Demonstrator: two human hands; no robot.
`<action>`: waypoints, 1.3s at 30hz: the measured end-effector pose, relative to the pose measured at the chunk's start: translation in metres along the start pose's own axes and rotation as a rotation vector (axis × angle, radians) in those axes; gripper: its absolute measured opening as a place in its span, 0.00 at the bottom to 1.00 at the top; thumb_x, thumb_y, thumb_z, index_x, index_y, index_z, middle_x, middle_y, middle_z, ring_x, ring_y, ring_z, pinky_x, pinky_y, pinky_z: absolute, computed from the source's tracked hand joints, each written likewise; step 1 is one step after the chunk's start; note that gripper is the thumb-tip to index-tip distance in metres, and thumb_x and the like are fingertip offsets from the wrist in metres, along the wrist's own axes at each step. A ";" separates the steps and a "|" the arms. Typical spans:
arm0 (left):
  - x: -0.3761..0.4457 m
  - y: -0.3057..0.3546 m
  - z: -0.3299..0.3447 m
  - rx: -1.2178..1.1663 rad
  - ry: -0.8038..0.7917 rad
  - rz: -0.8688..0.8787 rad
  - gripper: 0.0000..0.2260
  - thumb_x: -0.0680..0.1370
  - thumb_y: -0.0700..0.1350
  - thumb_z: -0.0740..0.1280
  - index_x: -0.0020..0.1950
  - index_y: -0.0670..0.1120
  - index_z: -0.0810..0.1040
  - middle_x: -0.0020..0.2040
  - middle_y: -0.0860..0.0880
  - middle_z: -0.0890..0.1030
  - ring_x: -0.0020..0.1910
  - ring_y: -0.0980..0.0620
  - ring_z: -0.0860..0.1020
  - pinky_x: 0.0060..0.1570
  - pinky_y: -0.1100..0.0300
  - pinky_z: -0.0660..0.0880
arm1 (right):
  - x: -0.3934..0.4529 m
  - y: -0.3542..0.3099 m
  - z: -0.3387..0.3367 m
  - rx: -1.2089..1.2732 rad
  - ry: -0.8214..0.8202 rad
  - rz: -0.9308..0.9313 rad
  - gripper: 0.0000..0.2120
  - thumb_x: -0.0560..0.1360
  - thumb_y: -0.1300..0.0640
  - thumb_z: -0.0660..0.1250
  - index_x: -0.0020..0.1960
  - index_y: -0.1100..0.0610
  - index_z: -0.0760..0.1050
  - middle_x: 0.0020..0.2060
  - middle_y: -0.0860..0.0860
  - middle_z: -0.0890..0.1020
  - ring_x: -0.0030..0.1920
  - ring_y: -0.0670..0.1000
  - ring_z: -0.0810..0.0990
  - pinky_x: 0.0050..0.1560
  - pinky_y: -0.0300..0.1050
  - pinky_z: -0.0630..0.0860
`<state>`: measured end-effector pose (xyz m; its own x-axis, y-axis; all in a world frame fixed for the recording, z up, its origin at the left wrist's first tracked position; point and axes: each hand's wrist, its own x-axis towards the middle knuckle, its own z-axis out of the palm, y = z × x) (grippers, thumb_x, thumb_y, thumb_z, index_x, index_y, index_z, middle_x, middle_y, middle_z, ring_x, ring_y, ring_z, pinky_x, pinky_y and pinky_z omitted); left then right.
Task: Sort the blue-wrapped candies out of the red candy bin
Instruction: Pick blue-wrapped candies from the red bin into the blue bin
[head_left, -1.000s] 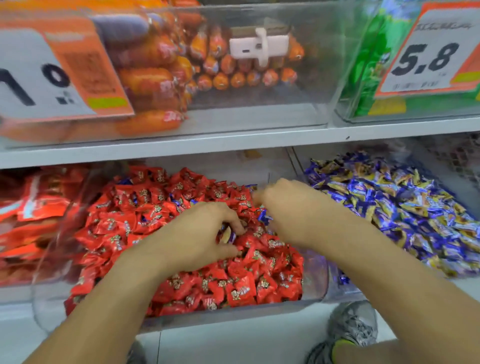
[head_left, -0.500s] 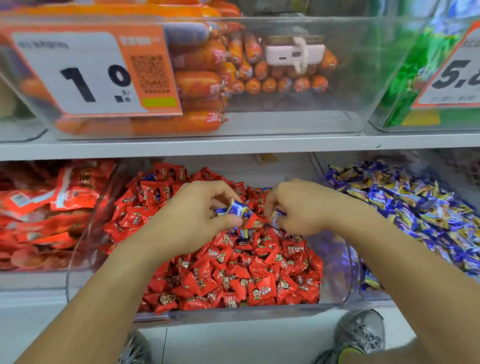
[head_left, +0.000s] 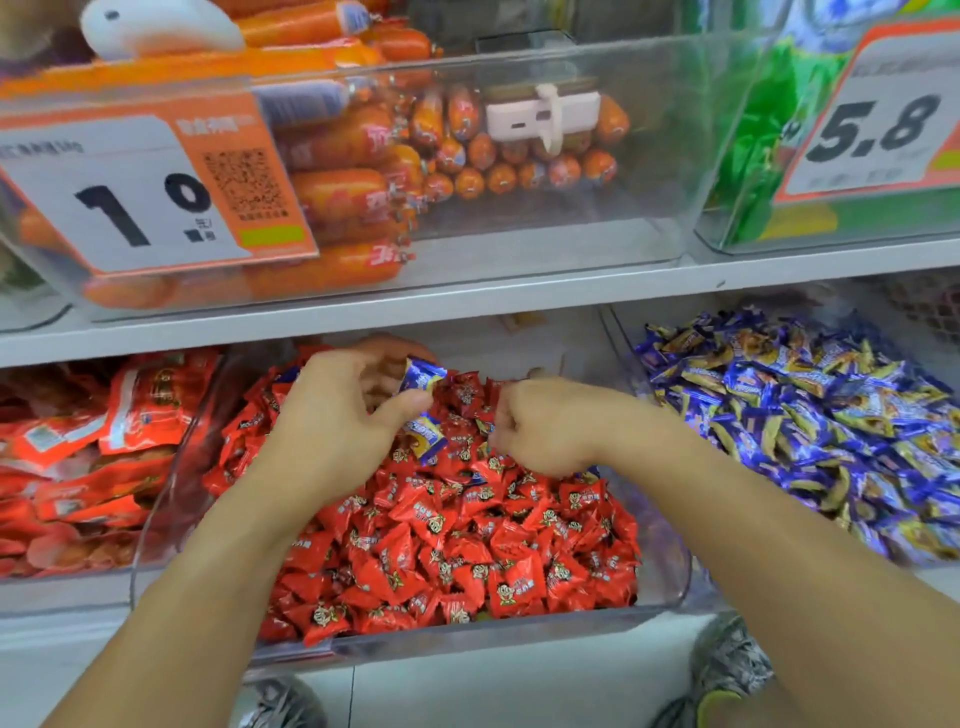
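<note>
A clear bin (head_left: 670, 582) on the lower shelf is heaped with red-wrapped candies (head_left: 467, 551). My left hand (head_left: 337, 415) hovers over the back of the heap and pinches blue-wrapped candies (head_left: 422, 375) between thumb and fingers; another blue candy (head_left: 423, 434) shows just below the thumb. My right hand (head_left: 545, 423) is beside it with curled fingers down in the red pile. A sliver of blue wrapper (head_left: 589, 474) peeks out under its heel. I cannot see what its fingertips hold.
To the right stands a bin of blue-and-yellow wrapped candies (head_left: 810, 426). Red snack packets (head_left: 88, 457) fill the bin on the left. The shelf above carries a bin of orange sausages (head_left: 353, 171) with price cards. Shoes (head_left: 727, 670) show on the floor below.
My left hand has risen a little and moved toward the back of the bin with blue candies in its fingers. My right hand has shifted right and dug lower into the red pile.
</note>
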<state>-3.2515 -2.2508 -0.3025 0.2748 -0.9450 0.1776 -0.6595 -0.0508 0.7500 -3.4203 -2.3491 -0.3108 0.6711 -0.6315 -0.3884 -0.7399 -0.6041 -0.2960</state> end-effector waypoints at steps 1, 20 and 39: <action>0.001 0.000 -0.001 0.008 0.012 -0.011 0.12 0.75 0.39 0.73 0.46 0.58 0.78 0.41 0.58 0.83 0.42 0.62 0.81 0.48 0.65 0.76 | 0.001 0.000 0.001 0.014 -0.014 0.019 0.20 0.80 0.44 0.61 0.36 0.56 0.70 0.36 0.54 0.72 0.37 0.53 0.74 0.38 0.46 0.72; 0.008 -0.007 0.007 0.454 -0.224 -0.076 0.11 0.81 0.51 0.62 0.59 0.51 0.80 0.53 0.51 0.83 0.45 0.52 0.80 0.48 0.59 0.75 | -0.009 0.005 -0.001 0.347 0.068 0.029 0.07 0.76 0.51 0.70 0.49 0.53 0.76 0.36 0.50 0.84 0.35 0.47 0.84 0.31 0.37 0.75; 0.000 0.005 0.005 -0.425 -0.186 -0.341 0.05 0.81 0.44 0.64 0.52 0.44 0.71 0.30 0.44 0.80 0.23 0.54 0.73 0.28 0.60 0.64 | -0.021 -0.005 -0.003 0.982 0.258 -0.168 0.08 0.73 0.67 0.73 0.50 0.60 0.79 0.49 0.55 0.83 0.41 0.55 0.87 0.50 0.50 0.83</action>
<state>-3.2584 -2.2529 -0.3021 0.2695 -0.9407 -0.2060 -0.2057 -0.2652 0.9420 -3.4307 -2.3344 -0.2988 0.6736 -0.7308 -0.1106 -0.2701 -0.1041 -0.9572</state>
